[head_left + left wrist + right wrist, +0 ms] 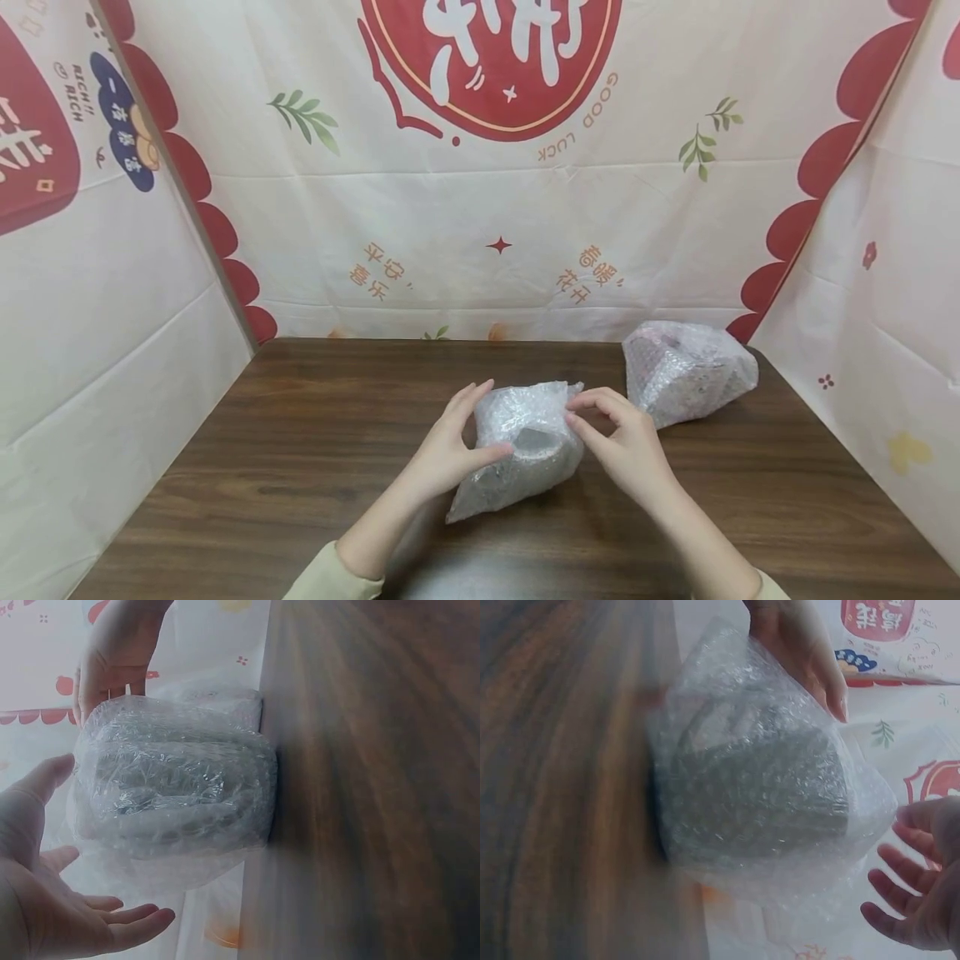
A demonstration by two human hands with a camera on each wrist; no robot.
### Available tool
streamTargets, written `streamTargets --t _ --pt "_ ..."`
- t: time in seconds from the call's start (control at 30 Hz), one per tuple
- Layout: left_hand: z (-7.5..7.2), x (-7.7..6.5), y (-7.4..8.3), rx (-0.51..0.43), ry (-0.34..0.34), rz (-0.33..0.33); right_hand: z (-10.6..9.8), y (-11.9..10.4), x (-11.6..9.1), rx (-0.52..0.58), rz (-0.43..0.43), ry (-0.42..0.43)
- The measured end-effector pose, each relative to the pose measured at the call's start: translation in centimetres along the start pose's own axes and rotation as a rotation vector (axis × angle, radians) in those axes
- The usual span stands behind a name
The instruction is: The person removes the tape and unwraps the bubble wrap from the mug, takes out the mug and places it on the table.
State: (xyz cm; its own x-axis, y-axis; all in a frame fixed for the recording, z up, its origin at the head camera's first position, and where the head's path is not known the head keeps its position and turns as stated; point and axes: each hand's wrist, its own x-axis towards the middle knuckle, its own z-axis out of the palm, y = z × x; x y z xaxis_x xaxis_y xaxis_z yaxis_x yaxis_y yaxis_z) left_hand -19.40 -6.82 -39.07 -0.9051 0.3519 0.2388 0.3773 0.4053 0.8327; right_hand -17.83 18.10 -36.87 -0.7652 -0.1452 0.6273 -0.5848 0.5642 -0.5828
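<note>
A bubble-wrapped package [517, 475] lies on the brown table in front of me, with something greyish inside that the wrap blurs. On its left side is my left hand [450, 442], thumb and fingers spread apart around the package. In the left wrist view these fingers [139, 926] are loosely extended beside the wrap. At the upper right edge, my right hand [626, 442] pinches a corner of the bubble wrap between thumb and forefinger. The right wrist view shows the other fingers of that hand [922, 877] loosely bent, away from the package.
A second bubble-wrapped package [690, 371], with pinkish contents, lies at the table's back right corner. The wood-grain table [300, 442] is bordered by white printed cloth [487, 208] at the back and on both sides.
</note>
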Motion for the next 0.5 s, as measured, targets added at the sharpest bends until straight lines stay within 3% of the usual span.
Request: streamTargets --t 0.27,0.5 --pt "0.3 0.7 0.1 0.026 -0.023 0.011 -0.5 0.4 1.0 -0.076 -0.165 -0.114" --pt "0.3 0.9 -0.1 0.028 -0.043 0.017 -1.1 -0.1 1.6 -0.167 -0.158 -0.235"
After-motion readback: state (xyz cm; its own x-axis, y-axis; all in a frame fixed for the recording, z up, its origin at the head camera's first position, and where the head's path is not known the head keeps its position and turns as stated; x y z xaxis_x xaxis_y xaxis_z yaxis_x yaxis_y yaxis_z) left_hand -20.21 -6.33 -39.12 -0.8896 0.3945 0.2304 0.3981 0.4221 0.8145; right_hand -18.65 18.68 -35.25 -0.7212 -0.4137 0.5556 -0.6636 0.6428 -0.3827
